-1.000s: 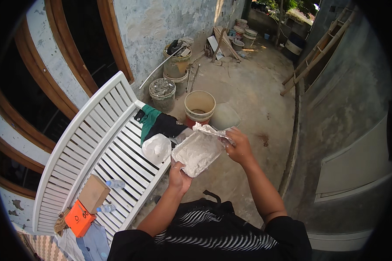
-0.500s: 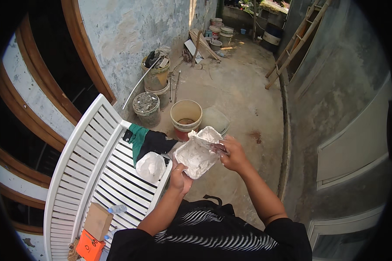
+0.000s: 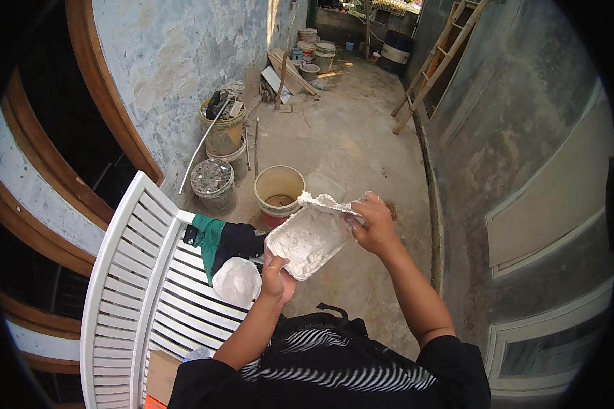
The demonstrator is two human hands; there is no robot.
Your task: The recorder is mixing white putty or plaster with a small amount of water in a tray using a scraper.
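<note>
Over the white bench's right edge, by a white bag and dark cloth, sits a plaster-caked tray. Left hand grips its near corner from below; right hand pinches the far rim, fingers closed.

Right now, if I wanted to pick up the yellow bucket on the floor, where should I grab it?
Probably by the rim. The yellow bucket stands upright on the concrete floor with its mouth open and nothing over it, and no handle shows. Come straight down from above and pinch the near edge, away from the grey bucket on its left.
</note>
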